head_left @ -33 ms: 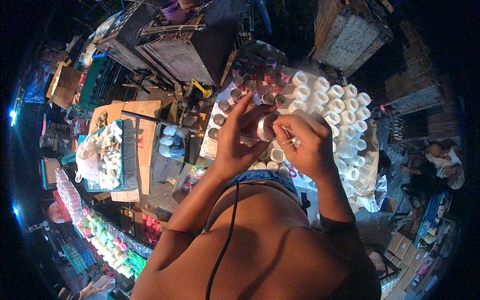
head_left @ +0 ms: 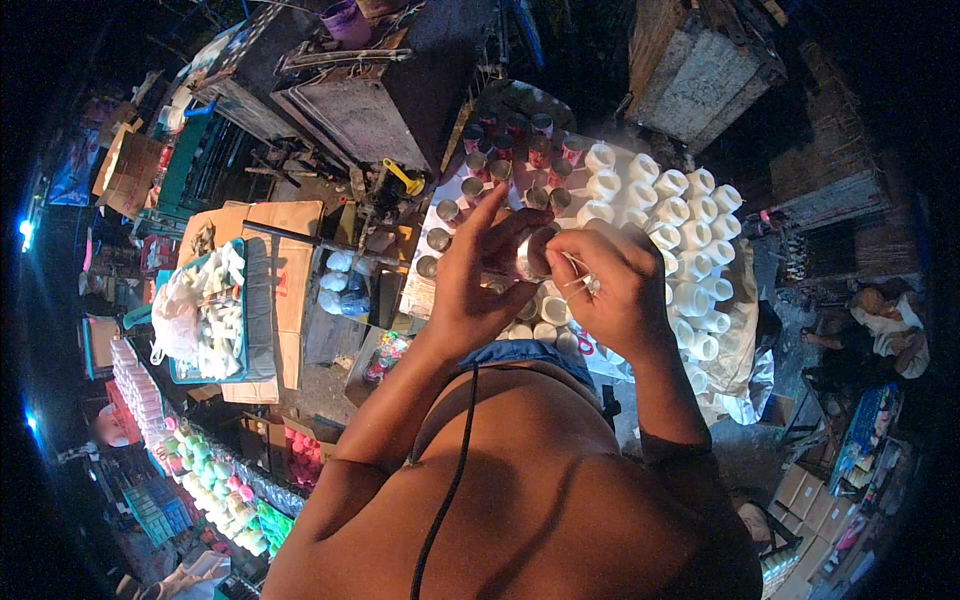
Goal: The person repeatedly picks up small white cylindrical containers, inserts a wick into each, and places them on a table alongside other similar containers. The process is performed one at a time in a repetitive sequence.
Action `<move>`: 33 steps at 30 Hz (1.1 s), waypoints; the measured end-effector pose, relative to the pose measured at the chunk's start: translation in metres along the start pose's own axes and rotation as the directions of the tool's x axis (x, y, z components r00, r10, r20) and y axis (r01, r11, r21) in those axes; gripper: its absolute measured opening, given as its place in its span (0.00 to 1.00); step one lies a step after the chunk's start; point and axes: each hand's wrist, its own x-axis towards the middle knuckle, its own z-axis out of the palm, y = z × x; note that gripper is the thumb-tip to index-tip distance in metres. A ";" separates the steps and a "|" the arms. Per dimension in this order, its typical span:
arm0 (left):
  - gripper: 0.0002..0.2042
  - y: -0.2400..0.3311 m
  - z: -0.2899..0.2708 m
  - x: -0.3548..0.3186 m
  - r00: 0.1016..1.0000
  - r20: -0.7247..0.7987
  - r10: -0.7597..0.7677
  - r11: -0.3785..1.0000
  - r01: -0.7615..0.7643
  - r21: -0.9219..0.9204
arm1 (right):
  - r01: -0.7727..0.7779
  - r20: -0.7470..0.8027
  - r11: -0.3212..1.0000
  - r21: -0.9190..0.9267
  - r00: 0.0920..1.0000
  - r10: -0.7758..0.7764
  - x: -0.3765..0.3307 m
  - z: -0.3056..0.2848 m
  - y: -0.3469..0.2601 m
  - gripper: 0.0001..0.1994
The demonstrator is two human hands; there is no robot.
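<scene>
My left hand [head_left: 466, 280] wraps around a small metal can [head_left: 533, 256], its index finger stretched up along one side. The round end of the can faces my right hand [head_left: 622, 285]. The right fingers are pinched together at that end, and thin white strings [head_left: 573, 284] hang from them; whether these run into the can is hidden. Just beyond my hands, several similar red-and-silver cans [head_left: 539, 152] stand upright on a white-covered table [head_left: 592, 135]. To the right are rows of white hollow cylinders [head_left: 695, 236], with more short white ones below my hands.
On the left, a teal tray [head_left: 243, 345] of white sticks lies over flattened cardboard [head_left: 292, 300]. A yellow-handled tool [head_left: 405, 178] sits beyond. Wooden boxes [head_left: 365, 110] stand at the far side. A row of coloured candle-like pieces [head_left: 215, 478] lines the lower left.
</scene>
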 end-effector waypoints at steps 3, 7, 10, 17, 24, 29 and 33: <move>0.52 -0.006 -0.007 -0.004 0.999 0.030 0.031 0.984 -0.036 0.176 | 0.067 0.023 0.989 -0.131 0.998 -0.065 0.003 -0.001 0.000 0.06; 0.49 -0.008 -0.005 -0.004 1.000 0.010 0.025 0.996 -0.026 0.088 | 0.085 0.012 0.991 -0.104 0.996 -0.084 0.005 -0.001 0.005 0.10; 0.42 -0.006 -0.002 0.001 0.998 -0.015 0.063 0.992 -0.061 0.109 | -0.119 -0.033 0.992 0.041 0.992 0.120 0.008 -0.007 0.001 0.14; 0.19 -0.027 -0.006 0.011 0.816 -0.119 -0.566 0.536 0.254 -0.805 | -0.395 -0.069 0.846 0.358 0.892 0.446 -0.005 -0.003 0.025 0.12; 0.22 -0.046 -0.017 0.014 0.647 0.159 -0.745 -0.074 0.156 -0.985 | -0.344 -0.002 0.919 0.191 0.936 0.351 -0.019 0.017 0.002 0.09; 0.21 -0.052 -0.017 0.011 0.739 0.192 -0.646 0.022 0.270 -0.963 | -0.075 0.002 0.994 0.085 0.997 0.075 -0.011 0.022 -0.012 0.14; 0.21 -0.043 -0.010 0.017 0.742 0.051 -0.669 0.259 0.297 -0.919 | -0.012 0.204 0.983 -0.182 0.978 0.050 -0.004 0.017 -0.020 0.22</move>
